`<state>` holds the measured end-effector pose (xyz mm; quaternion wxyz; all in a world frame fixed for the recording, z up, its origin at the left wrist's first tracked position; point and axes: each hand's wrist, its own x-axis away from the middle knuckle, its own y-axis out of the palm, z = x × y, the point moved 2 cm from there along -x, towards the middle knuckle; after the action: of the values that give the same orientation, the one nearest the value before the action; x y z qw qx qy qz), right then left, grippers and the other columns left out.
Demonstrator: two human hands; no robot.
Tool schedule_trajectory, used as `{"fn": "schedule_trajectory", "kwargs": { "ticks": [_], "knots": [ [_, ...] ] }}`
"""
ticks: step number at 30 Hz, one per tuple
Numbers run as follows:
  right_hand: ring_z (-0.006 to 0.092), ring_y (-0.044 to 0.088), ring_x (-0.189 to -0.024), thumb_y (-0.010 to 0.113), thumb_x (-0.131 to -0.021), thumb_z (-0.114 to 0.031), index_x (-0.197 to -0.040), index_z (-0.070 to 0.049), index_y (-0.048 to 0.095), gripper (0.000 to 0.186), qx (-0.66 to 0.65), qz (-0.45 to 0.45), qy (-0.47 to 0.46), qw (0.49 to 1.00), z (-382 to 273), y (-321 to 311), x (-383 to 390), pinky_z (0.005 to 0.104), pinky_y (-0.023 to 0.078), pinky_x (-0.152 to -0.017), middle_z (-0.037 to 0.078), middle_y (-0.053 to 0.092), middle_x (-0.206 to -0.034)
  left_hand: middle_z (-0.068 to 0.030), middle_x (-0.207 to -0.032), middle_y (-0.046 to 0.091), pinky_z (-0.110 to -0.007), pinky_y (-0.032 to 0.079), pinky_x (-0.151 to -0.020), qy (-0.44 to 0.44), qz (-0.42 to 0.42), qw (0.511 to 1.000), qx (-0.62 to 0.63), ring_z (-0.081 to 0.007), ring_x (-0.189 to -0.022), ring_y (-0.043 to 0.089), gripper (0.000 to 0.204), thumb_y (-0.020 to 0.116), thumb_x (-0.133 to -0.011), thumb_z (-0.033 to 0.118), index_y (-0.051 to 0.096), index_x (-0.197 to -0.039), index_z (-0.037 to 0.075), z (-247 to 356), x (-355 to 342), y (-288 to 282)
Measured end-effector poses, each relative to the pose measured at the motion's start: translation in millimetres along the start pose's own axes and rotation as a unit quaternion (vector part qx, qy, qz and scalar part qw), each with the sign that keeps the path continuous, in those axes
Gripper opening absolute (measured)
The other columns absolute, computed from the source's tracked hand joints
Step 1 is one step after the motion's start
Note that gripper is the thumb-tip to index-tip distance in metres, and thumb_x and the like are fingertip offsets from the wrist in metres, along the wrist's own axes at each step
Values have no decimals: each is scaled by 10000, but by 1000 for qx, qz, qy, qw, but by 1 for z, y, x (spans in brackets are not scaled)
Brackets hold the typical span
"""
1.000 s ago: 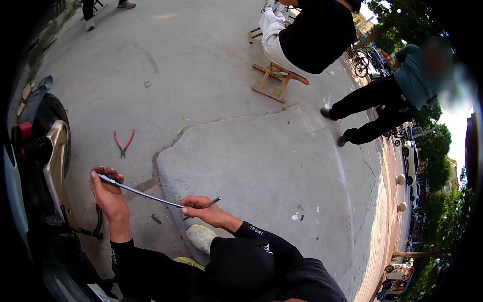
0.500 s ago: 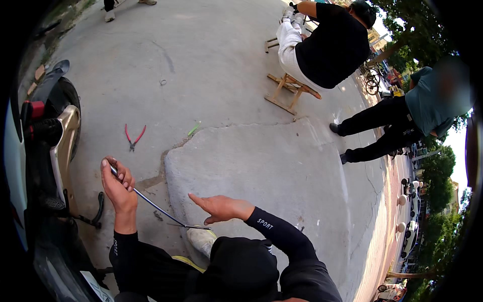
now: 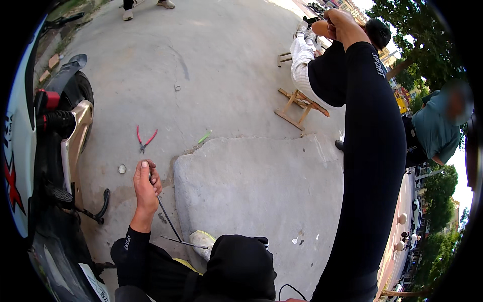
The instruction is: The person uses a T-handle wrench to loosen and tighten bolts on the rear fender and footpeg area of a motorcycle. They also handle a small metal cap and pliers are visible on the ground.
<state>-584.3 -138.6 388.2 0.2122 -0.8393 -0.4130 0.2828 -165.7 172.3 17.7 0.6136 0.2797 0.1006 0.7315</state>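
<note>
My left hand (image 3: 146,186) is closed around one end of a thin metal T-handle wrench (image 3: 171,221). The wrench slants down toward a pale shoe (image 3: 203,243), its crossbar near the toe. My right arm (image 3: 375,131) stretches far out to the upper right. At its end, my right hand (image 3: 346,29) overlaps the seated person's arm in the picture, so its finger pose is unclear. Just beyond my left hand, red-handled pliers (image 3: 146,141) lie spread on the concrete. A small round silvery piece (image 3: 122,169) lies left of that hand.
A motor scooter (image 3: 75,146) stands along the left side. A raised concrete slab (image 3: 261,181) lies ahead of me, a green strip (image 3: 205,136) by its edge. A seated person (image 3: 327,73), a wooden stool (image 3: 302,108) and a standing person (image 3: 436,126) are at right.
My right arm has swung from low over the slab out to the upper right. My left hand has shifted right with the wrench, and the silvery piece now shows. The view has shifted slightly.
</note>
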Motion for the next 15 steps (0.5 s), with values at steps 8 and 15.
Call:
{"fn": "schedule_trajectory", "kwargs": {
  "ticks": [8,15],
  "knots": [
    [231,520,-501,674,-711,-159,-843,-32,553,220,340,-44,-478,809,14,-9,-46,364,404,-461,124,547,-643,49,-646,359,-203,217,-383,-30,-17,999,2,-20,-443,276,281,399,-1056,365,497,-951,123,-26,7,12],
    [305,648,-968,641,-872,-110,-1475,-69,372,661,188,-662,-255,679,151,146,339,375,509,-876,158,658,-1144,45,-649,372,-204,220,-391,27,104,991,78,-33,-443,277,259,410,-1053,360,499,-967,132,20,-8,-35]
  ]
}}
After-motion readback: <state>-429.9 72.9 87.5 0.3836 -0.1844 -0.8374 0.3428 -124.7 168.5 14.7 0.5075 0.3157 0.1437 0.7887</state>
